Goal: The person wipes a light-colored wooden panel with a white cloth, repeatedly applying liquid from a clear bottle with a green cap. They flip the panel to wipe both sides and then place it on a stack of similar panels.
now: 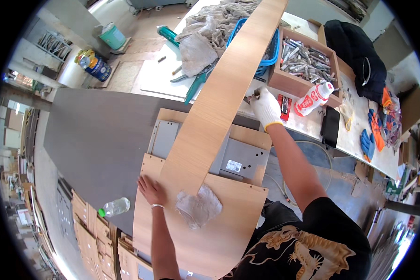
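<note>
A long wood-grain board slants across the middle, its near end lying on a stack of panels. My bare left hand rests on the top wood-grain panel, fingers stretched out, beside the board's near left corner. Under the board's near end sits a crumpled greyish rag. My right hand, in a white knitted glove, is over the workbench at the board's right edge. Its fingers are curled around something small and dark that I cannot make out. Next to it lies a red-backed pack.
Markers or tubes fill a wooden box beside a white-and-red bottle and a blue basket. Rags and green-handled shears lie farther left. A clear bottle lies on a dark grey panel.
</note>
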`<state>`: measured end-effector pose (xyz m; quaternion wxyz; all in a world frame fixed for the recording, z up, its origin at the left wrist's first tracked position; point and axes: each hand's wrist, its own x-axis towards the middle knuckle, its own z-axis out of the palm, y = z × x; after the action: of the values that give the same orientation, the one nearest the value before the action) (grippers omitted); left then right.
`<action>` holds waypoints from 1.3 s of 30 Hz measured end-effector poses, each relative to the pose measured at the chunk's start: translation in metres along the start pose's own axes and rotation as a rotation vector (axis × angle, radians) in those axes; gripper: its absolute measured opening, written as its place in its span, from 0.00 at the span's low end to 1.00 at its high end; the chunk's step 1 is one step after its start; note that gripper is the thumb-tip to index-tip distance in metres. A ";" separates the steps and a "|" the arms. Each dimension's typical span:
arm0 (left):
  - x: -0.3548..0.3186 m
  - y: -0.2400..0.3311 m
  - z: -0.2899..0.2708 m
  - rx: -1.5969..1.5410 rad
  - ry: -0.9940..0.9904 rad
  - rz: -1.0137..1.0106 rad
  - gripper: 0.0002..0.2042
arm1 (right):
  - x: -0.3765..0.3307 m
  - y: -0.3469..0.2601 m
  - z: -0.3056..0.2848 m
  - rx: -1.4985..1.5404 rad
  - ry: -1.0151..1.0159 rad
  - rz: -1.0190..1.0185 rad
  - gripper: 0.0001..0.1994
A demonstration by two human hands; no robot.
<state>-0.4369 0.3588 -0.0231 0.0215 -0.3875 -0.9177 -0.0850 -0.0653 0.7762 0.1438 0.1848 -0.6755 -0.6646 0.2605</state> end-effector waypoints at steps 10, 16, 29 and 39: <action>-0.318 0.073 -0.065 -0.153 -0.198 -0.331 0.39 | -0.187 0.024 0.048 0.070 -0.436 -0.716 0.10; -0.407 0.166 -0.103 -0.182 -0.400 -0.305 0.42 | -0.330 0.024 0.112 -0.032 -0.796 -1.375 0.34; -0.496 0.178 -0.084 0.177 -0.352 -0.427 0.40 | -0.262 0.099 0.104 -0.216 -0.463 -1.107 0.31; -0.551 0.094 -0.075 -0.099 0.176 -1.102 0.39 | -0.269 0.245 0.026 0.130 -0.529 -0.723 0.29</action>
<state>0.0130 0.0207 0.0063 0.0324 0.1575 -0.9741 -0.1587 0.1210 0.4942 0.0059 0.1299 -0.2970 -0.8645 0.3841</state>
